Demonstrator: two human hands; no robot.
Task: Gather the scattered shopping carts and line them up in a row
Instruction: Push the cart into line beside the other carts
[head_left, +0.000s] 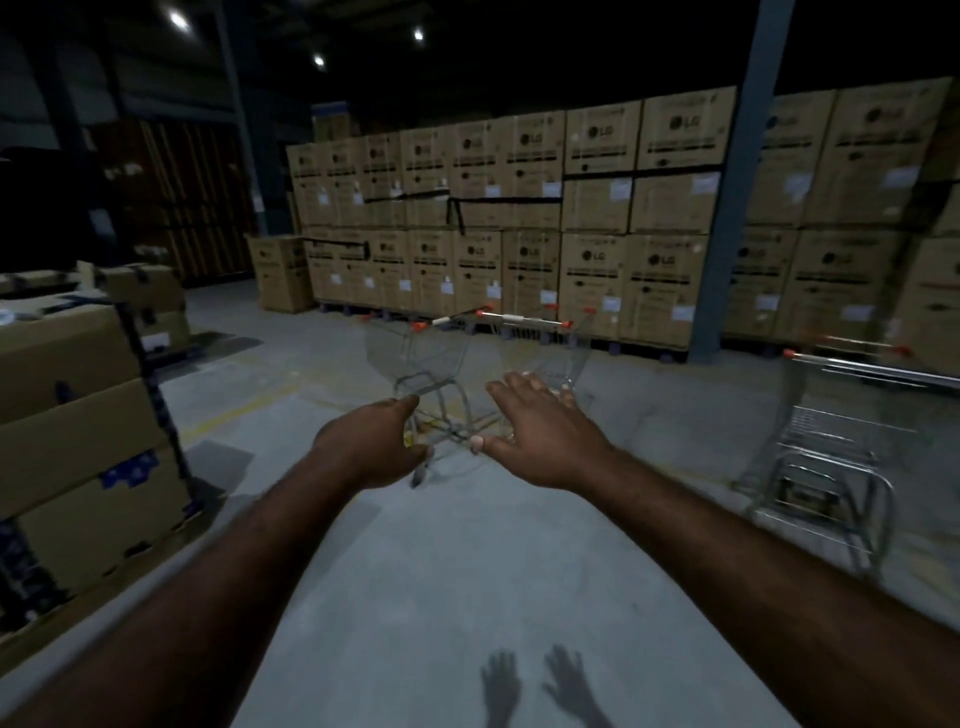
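**Steel carts ahead, both hands empty**

Head view: two wire shopping carts stand mid-frame before the stacked cardboard boxes, and a third cart stands at the right edge. The left hand and right hand stretch forward, fingers loose, grasping nothing. The person would likely do best to close in and take one handle squarely in both hands.

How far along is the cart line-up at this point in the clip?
Done: possibly a start. The left middle cart and the right middle cart stand side by side near the stacked boxes. In hand: nothing. The left hand and the right hand reach forward open, gripping no cart. Left: the right-edge cart stands apart and needs bringing into line.
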